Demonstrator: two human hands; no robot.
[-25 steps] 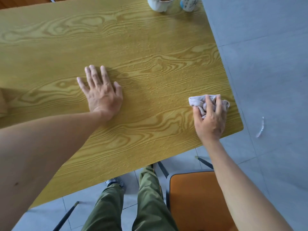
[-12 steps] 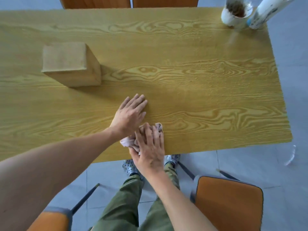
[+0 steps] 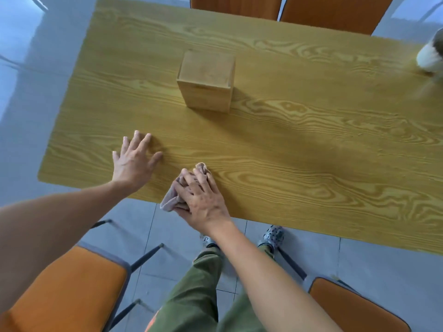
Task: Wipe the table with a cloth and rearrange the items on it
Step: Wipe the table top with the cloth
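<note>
A yellow wood-grain table fills the head view. My left hand lies flat on it near the front left, fingers spread. Just to its right, my right hand presses a crumpled pinkish-grey cloth onto the table's front edge, fingers laid over the top. The cloth pokes out beyond my fingertips and to the left of my palm. A closed wooden box stands at the table's middle, well beyond both hands. A blurred white cup is cut off at the far right edge.
Orange-seated chairs stand on the near side at the left and right. Two more chair backs line the far side. My legs in green trousers stand between the near chairs on a grey tiled floor.
My right hand swept the cloth leftward along the front edge from the table's right corner. The view swung left, bringing the wooden box into sight. My left hand stays flat on the table.
</note>
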